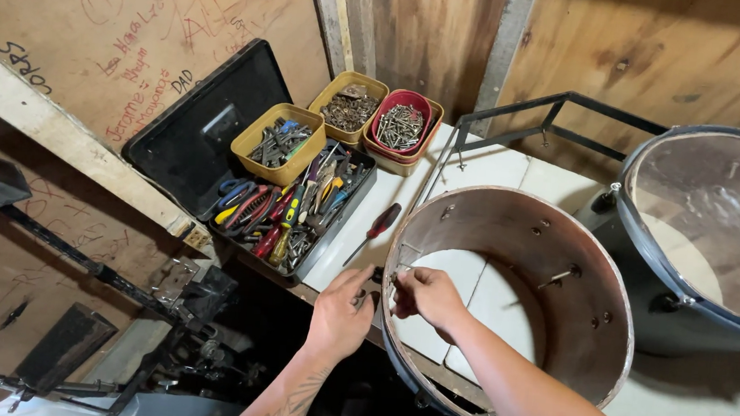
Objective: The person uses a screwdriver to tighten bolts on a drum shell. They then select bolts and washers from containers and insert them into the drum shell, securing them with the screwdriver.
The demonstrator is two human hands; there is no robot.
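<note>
Hands (384, 303) at brown drum shell (562, 252)

Toolbox (294, 206): open, full of hand tools
Trays (347, 108): screws, bits
Screwdriver (374, 231): red handle, on the bench
Second drum (706, 237): right side

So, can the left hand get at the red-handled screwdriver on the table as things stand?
Probably yes. The left hand is at the drum shell rim, and the red-handled screwdriver lies just beyond it on the white table, with nothing between them.
</note>
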